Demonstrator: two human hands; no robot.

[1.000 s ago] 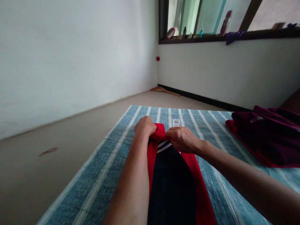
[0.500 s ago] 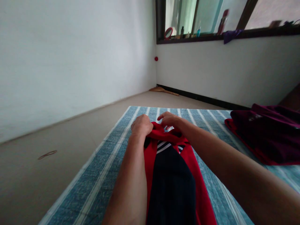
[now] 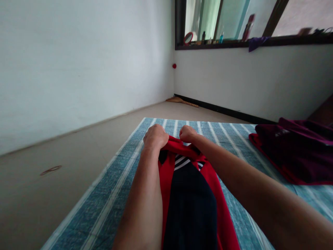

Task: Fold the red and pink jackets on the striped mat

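Observation:
A red and navy garment (image 3: 191, 198) with white stripes lies lengthwise in front of me on a blue, white-striped cloth (image 3: 109, 194). My left hand (image 3: 156, 136) is closed on the left corner of its far red edge. My right hand (image 3: 187, 134) is curled shut at the right part of the same edge, its fingertips hidden behind the knuckles. Between the two hands the red fabric is bunched and slightly raised. Both forearms reach over the garment's sides.
Folded maroon and red clothes (image 3: 293, 149) lie on the cloth at the right. A broom (image 3: 182, 100) lies on the floor by the far corner. A thin loop (image 3: 50, 170) is on the floor at left. Small bottles and a round mirror (image 3: 188, 38) stand on the windowsill.
My right hand's fingers, spread before, have closed at the garment's far edge. My left hand has shifted slightly left and up, keeping its grip.

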